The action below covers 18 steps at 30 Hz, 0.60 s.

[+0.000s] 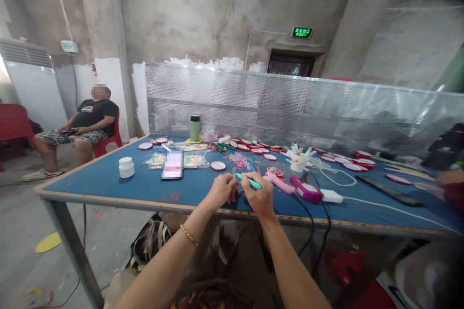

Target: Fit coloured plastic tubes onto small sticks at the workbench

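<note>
Both my hands meet at the near edge of the blue table (108, 178). My right hand (259, 198) grips a teal pen-like tool (250, 181) that points left. My left hand (222, 190) is curled beside its tip, fingers closed on something too small to make out. Just beyond my hands lie a pink glue gun (277, 179) and a round red-rimmed disc (218, 165).
Several more red-rimmed discs (253, 148), a white jar (126, 167), a phone (172, 165), a green bottle (195, 128), a white cup of sticks (299, 159) and a white cable (391, 208) lie on the table. A person sits at far left on a red chair (108, 139). Another person's hand (449, 177) shows at right.
</note>
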Motion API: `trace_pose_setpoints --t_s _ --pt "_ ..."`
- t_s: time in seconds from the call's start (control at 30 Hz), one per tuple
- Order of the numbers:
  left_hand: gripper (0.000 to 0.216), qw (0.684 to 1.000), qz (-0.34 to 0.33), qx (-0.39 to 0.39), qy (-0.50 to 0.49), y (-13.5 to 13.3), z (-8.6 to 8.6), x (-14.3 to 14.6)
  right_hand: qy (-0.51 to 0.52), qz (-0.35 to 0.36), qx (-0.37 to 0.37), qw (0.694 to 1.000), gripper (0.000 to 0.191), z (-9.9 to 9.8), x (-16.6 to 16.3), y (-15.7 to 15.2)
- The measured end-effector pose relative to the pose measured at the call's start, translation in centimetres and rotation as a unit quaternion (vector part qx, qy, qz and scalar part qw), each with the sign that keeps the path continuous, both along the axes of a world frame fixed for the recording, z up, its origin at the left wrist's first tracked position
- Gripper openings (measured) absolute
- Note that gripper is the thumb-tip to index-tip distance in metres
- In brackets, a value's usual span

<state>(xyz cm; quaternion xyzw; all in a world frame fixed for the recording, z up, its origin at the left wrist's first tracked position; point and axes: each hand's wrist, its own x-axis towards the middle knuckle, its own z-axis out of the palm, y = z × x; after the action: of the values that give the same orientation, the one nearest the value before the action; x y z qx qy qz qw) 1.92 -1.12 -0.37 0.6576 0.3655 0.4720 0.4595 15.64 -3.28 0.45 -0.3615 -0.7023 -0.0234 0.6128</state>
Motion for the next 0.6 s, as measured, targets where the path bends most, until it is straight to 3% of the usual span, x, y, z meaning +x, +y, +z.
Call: trace_pose_setpoints --t_s 0.6 --pt "0.02 1.0 0.002 0.002 0.003 0.16 -0.15 0.0 -0.004 0.002 -0.003 1.0 0.019 -0.02 0.0 -0.04"
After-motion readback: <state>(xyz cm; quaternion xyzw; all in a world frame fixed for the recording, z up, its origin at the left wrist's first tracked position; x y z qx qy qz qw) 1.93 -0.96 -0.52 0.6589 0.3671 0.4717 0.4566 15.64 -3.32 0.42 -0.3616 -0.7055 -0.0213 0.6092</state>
